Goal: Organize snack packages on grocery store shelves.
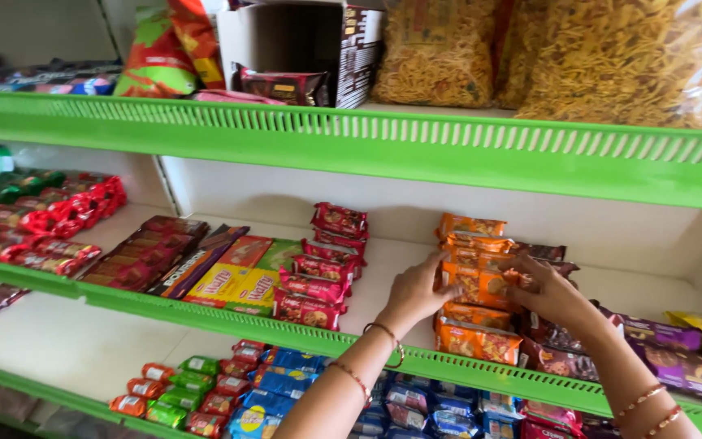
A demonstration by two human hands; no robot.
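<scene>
Both hands grip one orange biscuit packet (pixel 477 282) in the stack on the middle green shelf (pixel 205 313): left hand (pixel 416 293) at its 9 o'clock end, right hand (pixel 548 293) at 3 o'clock. Red packets (pixel 318 280) lie at 9 o'clock, purple packets (pixel 676 358) toward 4 o'clock.

Against the bright green perforated metal shelf rail (pixel 351 142), the glossy orange biscuit packets (pixel 477 284) sit below it, dark red packets (pixel 318 289) left of those, purple packets (pixel 684 366) right.
</scene>
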